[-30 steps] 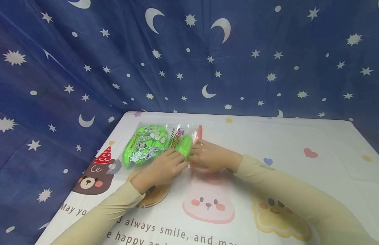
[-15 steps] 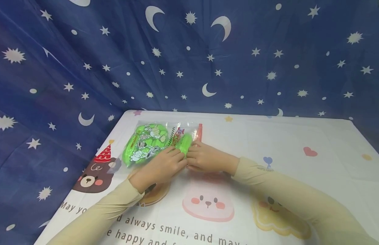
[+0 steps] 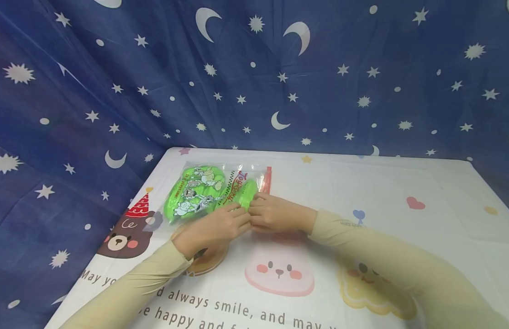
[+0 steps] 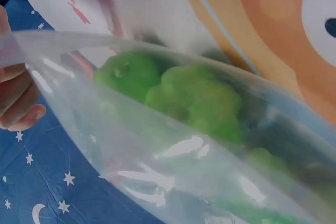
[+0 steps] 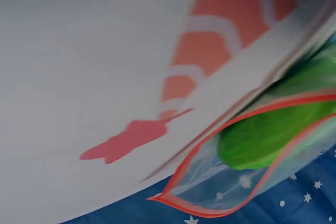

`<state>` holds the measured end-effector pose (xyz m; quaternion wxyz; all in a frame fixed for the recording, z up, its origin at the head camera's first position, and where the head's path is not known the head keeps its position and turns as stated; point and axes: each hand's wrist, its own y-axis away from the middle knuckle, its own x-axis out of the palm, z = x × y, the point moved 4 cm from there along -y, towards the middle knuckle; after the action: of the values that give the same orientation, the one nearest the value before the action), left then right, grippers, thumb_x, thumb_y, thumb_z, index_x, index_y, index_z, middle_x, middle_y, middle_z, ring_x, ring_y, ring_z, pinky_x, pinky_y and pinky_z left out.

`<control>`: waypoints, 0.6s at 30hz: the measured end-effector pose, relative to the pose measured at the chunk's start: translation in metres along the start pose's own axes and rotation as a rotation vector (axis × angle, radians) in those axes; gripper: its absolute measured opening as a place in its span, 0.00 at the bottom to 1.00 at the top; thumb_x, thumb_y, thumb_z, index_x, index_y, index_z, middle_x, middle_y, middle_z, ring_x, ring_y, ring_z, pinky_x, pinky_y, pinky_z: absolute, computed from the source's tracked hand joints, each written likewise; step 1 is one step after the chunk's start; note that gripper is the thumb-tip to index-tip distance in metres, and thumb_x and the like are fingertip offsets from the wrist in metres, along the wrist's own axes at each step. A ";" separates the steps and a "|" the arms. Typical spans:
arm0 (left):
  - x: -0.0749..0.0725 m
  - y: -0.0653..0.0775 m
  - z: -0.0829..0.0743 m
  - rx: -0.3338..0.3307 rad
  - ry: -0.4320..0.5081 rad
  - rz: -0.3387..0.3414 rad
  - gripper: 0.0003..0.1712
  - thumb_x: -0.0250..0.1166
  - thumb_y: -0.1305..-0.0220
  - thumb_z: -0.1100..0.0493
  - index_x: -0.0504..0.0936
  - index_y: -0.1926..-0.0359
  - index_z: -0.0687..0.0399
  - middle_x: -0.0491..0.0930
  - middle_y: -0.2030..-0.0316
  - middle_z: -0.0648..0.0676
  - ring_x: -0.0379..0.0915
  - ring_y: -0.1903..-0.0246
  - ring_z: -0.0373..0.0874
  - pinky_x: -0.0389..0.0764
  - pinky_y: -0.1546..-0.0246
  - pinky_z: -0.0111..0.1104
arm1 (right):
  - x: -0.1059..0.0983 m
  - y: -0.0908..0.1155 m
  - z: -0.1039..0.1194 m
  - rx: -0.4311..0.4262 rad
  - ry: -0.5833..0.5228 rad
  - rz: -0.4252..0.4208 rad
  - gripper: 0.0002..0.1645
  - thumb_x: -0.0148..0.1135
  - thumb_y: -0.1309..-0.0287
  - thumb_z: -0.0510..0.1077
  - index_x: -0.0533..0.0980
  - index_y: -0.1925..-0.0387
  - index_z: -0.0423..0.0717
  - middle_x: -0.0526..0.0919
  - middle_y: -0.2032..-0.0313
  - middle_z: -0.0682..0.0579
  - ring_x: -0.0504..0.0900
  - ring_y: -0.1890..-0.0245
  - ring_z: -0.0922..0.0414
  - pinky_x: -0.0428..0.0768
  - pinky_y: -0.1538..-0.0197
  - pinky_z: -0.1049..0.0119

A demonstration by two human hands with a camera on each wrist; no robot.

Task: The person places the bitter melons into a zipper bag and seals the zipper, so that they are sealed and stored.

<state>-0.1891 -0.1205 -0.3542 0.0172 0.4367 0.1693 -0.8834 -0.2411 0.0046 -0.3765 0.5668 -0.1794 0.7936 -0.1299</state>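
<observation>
A clear zip bag (image 3: 233,173) with cartoon prints and a red zip edge lies on the table, bulging with bright green things. A large green piece (image 3: 196,192) fills its left part. A smaller rounded green piece (image 3: 247,194) lies by the zip end. My left hand (image 3: 215,226) holds the bag's near edge. Beside it, my right hand (image 3: 276,213) pinches the near corner at the zip end. In the right wrist view the red-rimmed mouth (image 5: 231,211) gapes, a green piece (image 5: 257,140) just inside. Through the film, the left wrist view shows bumpy green shapes (image 4: 194,95).
The white table (image 3: 361,183) carries printed animals, hearts and lettering. A blue curtain (image 3: 254,82) with moons and stars hangs behind it and along the left side.
The right hand has shifted slightly left and closer to the left hand. The smaller green piece shows a little differently under the film. The left hand keeps nearly the same place.
</observation>
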 end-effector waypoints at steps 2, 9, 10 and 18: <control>0.000 0.000 -0.001 0.027 -0.019 -0.010 0.08 0.59 0.45 0.62 0.80 0.62 0.52 0.80 0.62 0.47 0.74 0.61 0.39 0.75 0.54 0.29 | 0.001 0.001 -0.001 -0.029 0.003 -0.009 0.09 0.58 0.41 0.47 0.79 0.64 0.47 0.81 0.68 0.55 0.77 0.65 0.60 0.74 0.53 0.67; 0.001 -0.001 -0.004 0.064 -0.092 -0.040 0.11 0.56 0.44 0.65 0.81 0.62 0.52 0.81 0.62 0.47 0.75 0.61 0.38 0.75 0.54 0.28 | 0.008 0.009 -0.015 -0.080 -0.015 0.013 0.08 0.58 0.41 0.46 0.79 0.66 0.46 0.81 0.68 0.54 0.77 0.63 0.58 0.73 0.53 0.65; 0.001 -0.001 -0.004 0.066 -0.099 -0.046 0.11 0.56 0.45 0.65 0.81 0.62 0.52 0.81 0.62 0.47 0.75 0.61 0.38 0.75 0.54 0.28 | 0.010 0.011 -0.019 -0.080 -0.009 0.026 0.08 0.58 0.41 0.46 0.79 0.67 0.46 0.82 0.67 0.54 0.77 0.63 0.57 0.73 0.53 0.65; 0.002 -0.002 -0.007 0.074 -0.100 -0.095 0.09 0.55 0.43 0.66 0.81 0.67 0.52 0.81 0.65 0.47 0.76 0.62 0.38 0.77 0.53 0.29 | 0.026 0.024 -0.049 0.014 0.006 0.152 0.08 0.56 0.40 0.45 0.78 0.65 0.46 0.82 0.64 0.52 0.78 0.60 0.56 0.72 0.52 0.62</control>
<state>-0.1852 -0.1161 -0.3590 -0.0326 0.3837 0.1560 -0.9096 -0.2979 0.0153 -0.3925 0.5737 -0.1141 0.8058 -0.0927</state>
